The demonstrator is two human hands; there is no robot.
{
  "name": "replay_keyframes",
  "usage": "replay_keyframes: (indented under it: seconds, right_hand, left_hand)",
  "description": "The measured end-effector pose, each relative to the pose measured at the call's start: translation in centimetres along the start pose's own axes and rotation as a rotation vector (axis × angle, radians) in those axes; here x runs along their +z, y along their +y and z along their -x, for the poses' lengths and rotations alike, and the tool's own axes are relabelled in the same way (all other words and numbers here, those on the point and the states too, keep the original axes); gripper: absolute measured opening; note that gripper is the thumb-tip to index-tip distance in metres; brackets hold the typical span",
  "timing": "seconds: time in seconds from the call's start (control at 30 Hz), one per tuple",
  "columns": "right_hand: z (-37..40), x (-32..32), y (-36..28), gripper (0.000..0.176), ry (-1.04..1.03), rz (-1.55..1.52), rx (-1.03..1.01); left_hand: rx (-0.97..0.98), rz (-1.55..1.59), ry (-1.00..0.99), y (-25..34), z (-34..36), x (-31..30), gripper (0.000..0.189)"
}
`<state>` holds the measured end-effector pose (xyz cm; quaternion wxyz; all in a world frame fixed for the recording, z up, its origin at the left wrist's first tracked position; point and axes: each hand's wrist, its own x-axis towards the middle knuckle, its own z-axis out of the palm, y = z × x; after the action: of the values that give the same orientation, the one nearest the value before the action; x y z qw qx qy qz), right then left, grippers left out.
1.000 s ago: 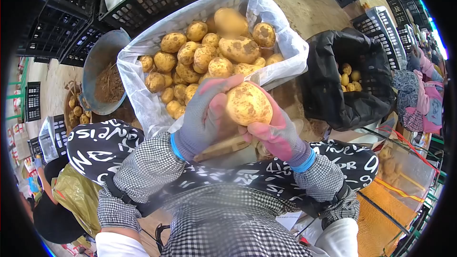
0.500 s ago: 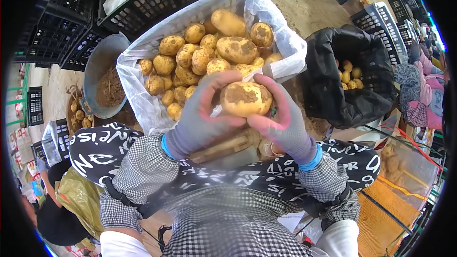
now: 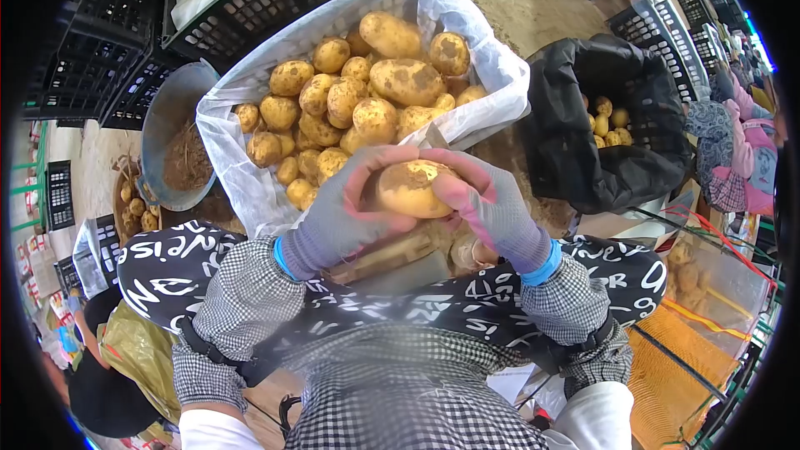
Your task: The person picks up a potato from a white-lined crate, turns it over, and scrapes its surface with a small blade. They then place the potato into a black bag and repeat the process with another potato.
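Observation:
A potato (image 3: 410, 190) with brown soil on its skin is held between my two gloved hands above my lap. My left hand (image 3: 354, 204) wraps round its left side, fingers above and thumb below. From the right, my right hand (image 3: 490, 204) grips the other end, with the thumb pressed on the front. Both gloves are grey with pinkish palms. Just beyond my hands stands a crate lined with white sheeting (image 3: 492, 112), holding a heap of soil-marked potatoes (image 3: 346, 100).
A blue-grey tub (image 3: 154, 137) with soil inside stands left of the lined crate. At right is a black-lined container (image 3: 567, 150) with several potatoes. Black plastic crates (image 3: 267, 12) stand at the back left. Another person (image 3: 737, 146) is at the far right.
The potato has turned in my hands and shifted slightly left and down. My right thumb has moved up onto its front. The view has shifted slightly.

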<state>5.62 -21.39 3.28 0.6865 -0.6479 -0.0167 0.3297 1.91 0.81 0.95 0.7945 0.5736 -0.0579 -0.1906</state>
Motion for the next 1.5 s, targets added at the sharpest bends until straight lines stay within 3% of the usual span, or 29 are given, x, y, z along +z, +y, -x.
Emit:
replay_keyframes:
  seconds: [0.1, 0.2, 0.3, 0.4, 0.5, 0.6, 0.7, 0.73, 0.8, 0.83, 0.9, 0.97, 1.03, 1.2, 1.3, 1.37, 1.5]
  right_hand:
    - [-0.5, 0.7, 1.7, 0.042, 0.034, -0.097, -0.055]
    - [-0.1, 0.8, -0.1, 0.041, 0.072, -0.026, 0.119]
    - [-0.6, -0.3, 0.3, 0.04, 0.076, -0.056, 0.124]
    - [-1.9, -0.6, 3.3, 0.04, 0.087, -0.159, 0.077]
    - [-0.9, -0.9, 0.9, 0.041, 0.112, -0.194, 0.082]
    - [-0.8, -1.9, -0.1, 0.044, 0.156, -0.124, 0.1]
    - [0.1, -1.1, -2.1, 0.047, 0.07, -0.088, 0.152]
    - [0.5, -0.6, -2.2, 0.048, 0.032, -0.108, 0.13]
    - [1.1, 0.2, -1.3, 0.051, -0.031, -0.166, 0.044]
    - [0.7, 0.2, -0.2, 0.052, -0.023, -0.072, -0.088]
    - [-0.4, 0.1, 2.0, 0.056, 0.044, 0.251, -0.416]
    - [-0.8, -0.1, 3.1, 0.056, 0.071, 0.426, -0.586]
    - [-0.6, 0.0, 3.0, 0.051, 0.049, 0.306, -0.513]
    - [-0.1, -1.0, 0.8, 0.034, -0.045, 0.033, -0.212]
    - [-0.3, -1.6, -0.9, 0.035, -0.113, -0.237, 0.075]
    - [-0.4, -1.0, -1.0, 0.04, -0.125, -0.345, 0.14]
    - [0.2, 0.6, 0.2, 0.053, -0.15, -0.35, 0.032]
  left_hand:
    - [-0.078, 0.057, 0.003, -0.2, 0.2, 0.0, 0.074]
    - [-0.176, 0.223, 0.014, 0.2, 0.3, 0.3, 0.074]
    - [-0.022, -0.136, -0.059, -1.7, 0.7, -0.6, 0.074]
    - [0.025, -0.218, -0.056, -1.1, 0.4, -0.4, 0.077]
    - [-0.061, 0.142, 0.074, 0.4, 0.2, 0.4, 0.078]
    - [0.039, 0.084, 0.123, 0.3, -0.1, -0.4, 0.073]
    - [0.099, 0.112, 0.09, -0.2, -0.3, -0.3, 0.072]
    - [0.116, 0.117, 0.07, -0.3, -0.4, -0.1, 0.071]
    - [0.205, -0.263, 0.077, -0.4, -0.4, 0.6, 0.075]
    - [0.247, -0.453, 0.079, -0.2, -0.4, 0.8, 0.077]
    - [0.147, -0.67, 0.057, 0.7, -0.5, 0.9, 0.083]
    - [0.093, -0.778, 0.048, 0.6, -0.4, 0.7, 0.09]
    - [0.084, -0.784, 0.031, -0.1, -0.4, 0.3, 0.099]
    - [0.079, -0.779, -0.011, 0.4, -0.3, 1.2, 0.091]
    - [0.011, -0.657, 0.023, 0.3, 0.0, 1.2, 0.087]
    - [0.042, -0.654, 0.06, 0.1, 0.2, 0.8, 0.085]
    - [0.247, -0.857, 0.075, 0.8, 0.2, 0.4, 0.078]
